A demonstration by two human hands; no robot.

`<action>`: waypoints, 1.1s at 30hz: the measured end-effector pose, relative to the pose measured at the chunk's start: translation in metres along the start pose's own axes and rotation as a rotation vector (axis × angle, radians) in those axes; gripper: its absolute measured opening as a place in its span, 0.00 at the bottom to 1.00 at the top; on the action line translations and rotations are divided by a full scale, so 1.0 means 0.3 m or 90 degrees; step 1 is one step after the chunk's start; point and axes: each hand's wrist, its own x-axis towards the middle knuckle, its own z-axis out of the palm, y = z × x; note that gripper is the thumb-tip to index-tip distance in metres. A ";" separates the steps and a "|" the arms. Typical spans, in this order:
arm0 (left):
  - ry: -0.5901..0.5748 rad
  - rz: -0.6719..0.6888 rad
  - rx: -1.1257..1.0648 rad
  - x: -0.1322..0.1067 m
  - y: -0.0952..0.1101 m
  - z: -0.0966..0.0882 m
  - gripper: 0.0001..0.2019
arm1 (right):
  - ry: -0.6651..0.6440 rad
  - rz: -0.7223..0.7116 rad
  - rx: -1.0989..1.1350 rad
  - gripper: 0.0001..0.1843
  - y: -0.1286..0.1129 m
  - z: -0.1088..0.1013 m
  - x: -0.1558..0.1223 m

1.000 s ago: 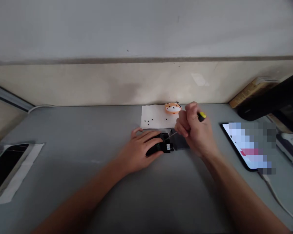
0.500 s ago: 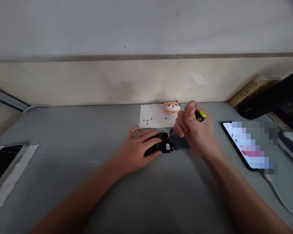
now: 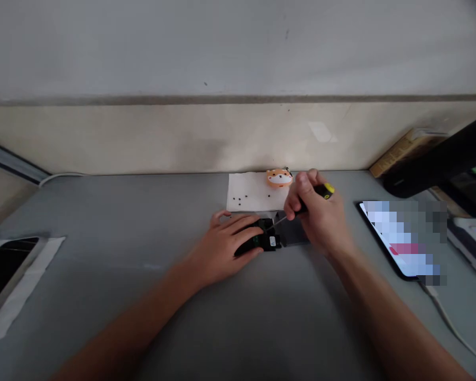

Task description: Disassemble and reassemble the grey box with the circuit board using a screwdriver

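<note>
Gripping: right hand [image 3: 319,211], fingers curled firmly round a screwdriver [image 3: 302,207], black handle with a yellow end. Shaft slants down from the fist toward the left hand; tip meets the black device at its upper part, just beside the left fingertips, exact contact point too small to tell.

Left hand [image 3: 228,246]: palm down, clasping the black device [image 3: 266,242], fingers across its top, thumb along the near edge. Device lies under and just right of these fingers; white label exposed, green patch between the fingers.

Dark flat panel [image 3: 295,233]: one, just right of the device, partly beneath the right hand.

White paper [image 3: 256,185]: one sheet, beyond the left hand, its right side partly hidden by the right hand.

Small dark pieces [image 3: 239,199]: five visible on the sheet, four grouped beyond the left fingers, one nearer the right hand.

Orange animal-face case [image 3: 280,179]: one, at the sheet's far edge, left of and beyond the right fist.

Phone [image 3: 396,238]: one, screen lit, right of the right hand, well apart; white cable [image 3: 446,312] at its near end.
</note>
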 end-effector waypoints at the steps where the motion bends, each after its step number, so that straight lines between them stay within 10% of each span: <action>1: 0.000 0.000 -0.001 0.000 -0.001 0.000 0.15 | 0.006 -0.015 -0.012 0.28 0.003 0.001 0.003; 33: 0.010 -0.001 -0.001 0.001 0.000 0.006 0.12 | -0.055 -0.025 0.019 0.27 0.014 -0.004 0.009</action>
